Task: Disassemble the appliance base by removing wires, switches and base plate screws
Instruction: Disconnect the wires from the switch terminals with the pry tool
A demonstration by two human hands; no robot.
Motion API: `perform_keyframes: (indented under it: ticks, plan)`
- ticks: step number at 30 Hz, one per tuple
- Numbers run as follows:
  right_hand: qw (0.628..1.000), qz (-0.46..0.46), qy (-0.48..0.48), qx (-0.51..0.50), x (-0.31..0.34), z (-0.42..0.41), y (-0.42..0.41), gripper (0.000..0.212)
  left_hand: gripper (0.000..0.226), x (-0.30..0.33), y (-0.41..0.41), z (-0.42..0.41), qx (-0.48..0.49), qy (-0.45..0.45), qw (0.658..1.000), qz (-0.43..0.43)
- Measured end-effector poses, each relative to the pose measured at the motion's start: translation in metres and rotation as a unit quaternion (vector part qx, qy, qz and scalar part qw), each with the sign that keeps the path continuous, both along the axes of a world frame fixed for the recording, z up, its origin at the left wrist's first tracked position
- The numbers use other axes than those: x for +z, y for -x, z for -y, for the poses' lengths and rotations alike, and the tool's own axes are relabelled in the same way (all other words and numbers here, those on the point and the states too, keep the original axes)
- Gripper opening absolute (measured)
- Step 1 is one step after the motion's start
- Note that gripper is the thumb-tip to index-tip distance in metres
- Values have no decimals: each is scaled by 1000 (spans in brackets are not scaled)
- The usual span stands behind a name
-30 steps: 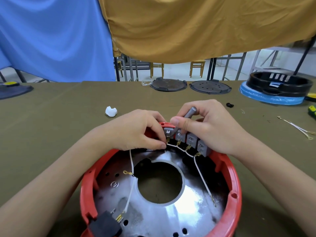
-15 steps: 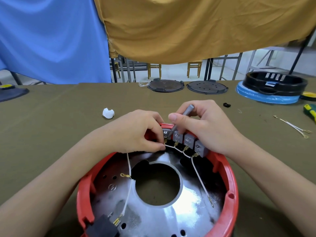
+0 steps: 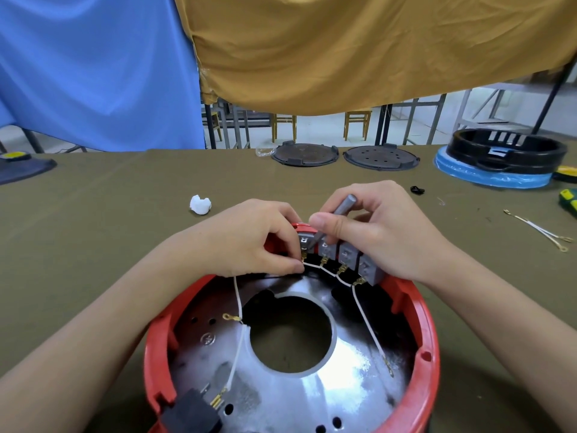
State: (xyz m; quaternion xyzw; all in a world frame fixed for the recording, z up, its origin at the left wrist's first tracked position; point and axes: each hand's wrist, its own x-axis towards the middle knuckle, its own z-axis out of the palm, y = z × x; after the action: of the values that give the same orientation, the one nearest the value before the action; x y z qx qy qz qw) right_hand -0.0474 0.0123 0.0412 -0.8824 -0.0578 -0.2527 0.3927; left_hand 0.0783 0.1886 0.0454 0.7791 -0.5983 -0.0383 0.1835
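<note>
A round red appliance base [image 3: 429, 335] lies open side up, with a shiny metal base plate [image 3: 352, 382] inside. Several grey switches [image 3: 346, 256] sit in a row on its far rim, linked by white wires [image 3: 370, 328] with brass terminals. My left hand [image 3: 249, 242] pinches the wire terminal at the leftmost switch. My right hand [image 3: 384, 232] grips a grey metal tool [image 3: 342, 209], its tip between the two leftmost switches. Another white wire [image 3: 239, 348] runs down to a black socket [image 3: 193, 415] at the near rim.
On the olive table lie a white crumpled piece [image 3: 200, 204], two dark round plates [image 3: 304, 154], a black ring on a blue base [image 3: 505, 157], loose wires [image 3: 540, 232], a small black clip [image 3: 417, 190] and a green-yellow tool [image 3: 568, 201] at the right edge.
The view shifted slightly; both hands stay at the leftmost switches, with the tool tip still working there. Nothing has come free.
</note>
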Motion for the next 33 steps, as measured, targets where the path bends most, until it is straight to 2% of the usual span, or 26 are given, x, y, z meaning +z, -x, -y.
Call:
perform_keyframes:
  ticks: [8,18,33]
  plan:
    - [991,-32,-125,-23,-4,-2,-5,23,5,0,0,0,3,-4,1000,-8]
    - [998,2,-48,-32,-2,-5,-2,21,4,1,0,-1,-3,2,1000,-22]
    - [993,-36,-109,-27,-5,-1,-7,25,4,2,2,-1,4,-2,1000,-17]
